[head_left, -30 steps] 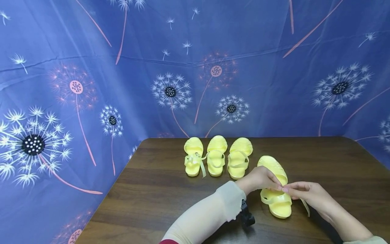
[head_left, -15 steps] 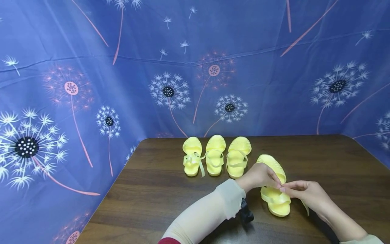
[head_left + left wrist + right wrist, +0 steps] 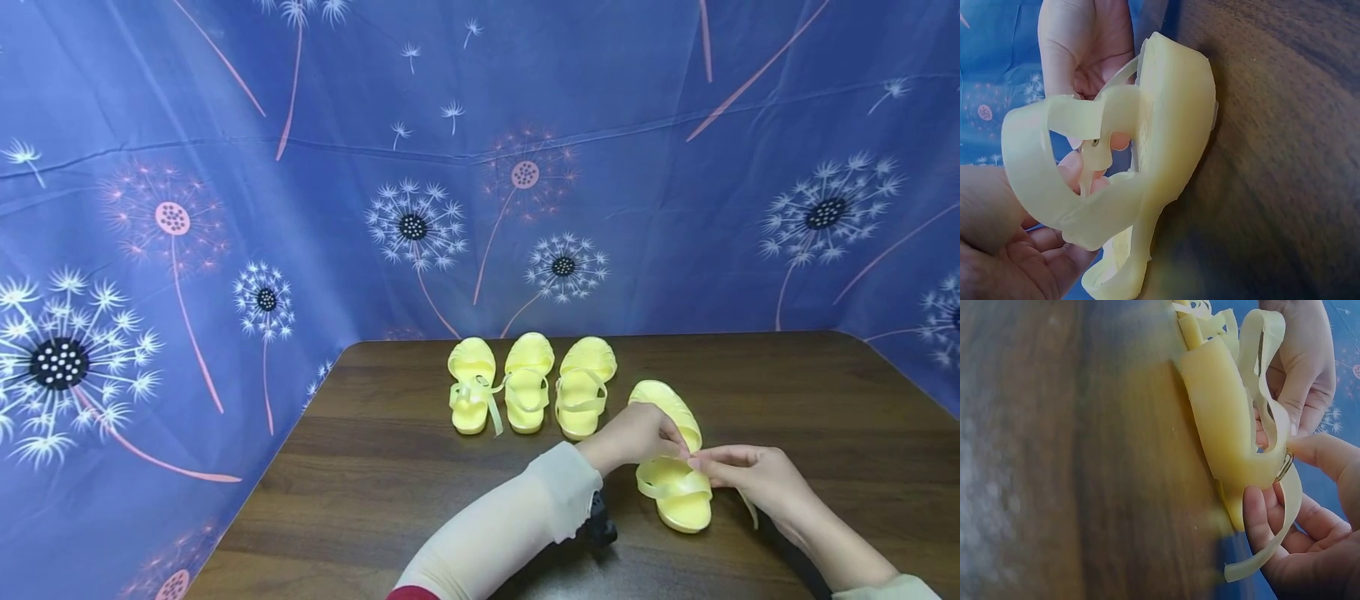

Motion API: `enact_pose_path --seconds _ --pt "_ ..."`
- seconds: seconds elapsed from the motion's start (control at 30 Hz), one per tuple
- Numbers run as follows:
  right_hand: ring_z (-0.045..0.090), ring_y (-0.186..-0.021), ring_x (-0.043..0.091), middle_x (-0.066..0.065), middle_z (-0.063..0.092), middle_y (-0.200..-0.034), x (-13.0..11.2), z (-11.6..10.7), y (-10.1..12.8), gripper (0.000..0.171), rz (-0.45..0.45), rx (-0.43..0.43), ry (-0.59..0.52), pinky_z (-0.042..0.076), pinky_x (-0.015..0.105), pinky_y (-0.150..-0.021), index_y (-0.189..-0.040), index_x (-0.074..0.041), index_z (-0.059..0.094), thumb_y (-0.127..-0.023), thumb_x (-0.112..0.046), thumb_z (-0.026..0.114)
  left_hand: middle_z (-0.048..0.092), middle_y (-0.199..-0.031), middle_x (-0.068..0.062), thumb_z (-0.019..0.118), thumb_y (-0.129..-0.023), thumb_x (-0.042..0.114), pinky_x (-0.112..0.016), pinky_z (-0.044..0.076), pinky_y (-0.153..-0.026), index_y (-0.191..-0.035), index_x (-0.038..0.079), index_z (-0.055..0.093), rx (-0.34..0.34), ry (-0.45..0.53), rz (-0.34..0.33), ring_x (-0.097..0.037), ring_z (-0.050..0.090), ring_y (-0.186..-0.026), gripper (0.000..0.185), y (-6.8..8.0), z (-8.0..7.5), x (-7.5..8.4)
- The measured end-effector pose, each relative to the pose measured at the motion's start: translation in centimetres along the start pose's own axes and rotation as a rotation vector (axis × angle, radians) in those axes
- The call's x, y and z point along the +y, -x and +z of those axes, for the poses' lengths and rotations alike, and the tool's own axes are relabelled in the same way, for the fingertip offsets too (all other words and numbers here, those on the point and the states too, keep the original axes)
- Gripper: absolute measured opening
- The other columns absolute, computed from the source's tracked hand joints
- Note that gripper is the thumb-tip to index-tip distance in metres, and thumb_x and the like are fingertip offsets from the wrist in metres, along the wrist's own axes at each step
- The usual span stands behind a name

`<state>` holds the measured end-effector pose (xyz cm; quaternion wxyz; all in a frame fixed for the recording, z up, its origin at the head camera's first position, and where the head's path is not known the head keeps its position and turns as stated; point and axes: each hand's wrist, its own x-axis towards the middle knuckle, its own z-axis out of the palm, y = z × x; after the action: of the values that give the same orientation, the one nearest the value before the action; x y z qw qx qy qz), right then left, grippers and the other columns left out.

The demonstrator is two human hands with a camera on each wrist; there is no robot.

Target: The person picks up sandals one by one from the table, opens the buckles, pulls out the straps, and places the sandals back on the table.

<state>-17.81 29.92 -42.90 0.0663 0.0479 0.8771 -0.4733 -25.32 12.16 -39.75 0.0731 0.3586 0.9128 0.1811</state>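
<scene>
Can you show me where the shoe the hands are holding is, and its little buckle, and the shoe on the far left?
held sandal [image 3: 678,500]: head view, heel footbed.
buckle [image 3: 1284,467]: right wrist view, metal ring.
leftmost sandal [image 3: 471,360]: head view, toe cap.

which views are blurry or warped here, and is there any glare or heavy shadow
Head view: sharp and evenly lit, though the wide lens bows the blue backdrop; soft shadow under the left sleeve, no glare on the table. Left wrist view: the held sandal is in fair focus, the table beyond soft and dark toward the bottom. Right wrist view: wood at left is heavily blurred; the strap and right hand are clearer.
</scene>
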Motion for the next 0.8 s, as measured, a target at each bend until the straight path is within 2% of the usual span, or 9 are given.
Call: enact_pose_path --seconds 0.17,0.4,0.8 --pt "0.065 -0.084 0.005 -0.004 0.074 -0.096 0.05 -0.09 -0.1 0.044 0.021 -0.02 -0.021 0.043 0.03 -0.083 -0.115 -0.003 0.07 -0.092 -0.04 0.065 0.073 -0.086 0.02 0.069 -0.09 0.03 -0.003 0.037 -0.061 -0.092 0.025 0.079 0.0 -0.012 -0.007 0.012 0.051 -0.07 0.011 0.09 -0.05 -0.05" --pt "0.063 -0.086 0.006 -0.003 0.073 -0.101 0.05 -0.35 -0.12 0.043 0.028 -0.029 -0.04 0.041 0.053 -0.092 -0.115 -0.003 0.069 -0.092 -0.04 0.064 0.073 -0.083 0.018 0.068 -0.091 0.029 -0.005 0.038 -0.057 -0.091 0.023 0.079 0.004 0.019 -0.018 0.009 0.05 -0.064 0.013 0.31 -0.31 -0.2" --pt "0.062 -0.086 0.006 -0.003 0.073 -0.096 -0.02 -0.16 -0.01 0.043 0.034 -0.027 -0.072 0.037 0.058 -0.094 -0.114 -0.002 0.069 -0.092 -0.038 0.066 0.072 -0.08 0.018 0.067 -0.092 0.03 -0.007 0.04 -0.054 -0.092 0.023 0.079 0.007 0.056 -0.032 0.009 0.05 -0.061 0.014 0.62 -0.34 -0.66"
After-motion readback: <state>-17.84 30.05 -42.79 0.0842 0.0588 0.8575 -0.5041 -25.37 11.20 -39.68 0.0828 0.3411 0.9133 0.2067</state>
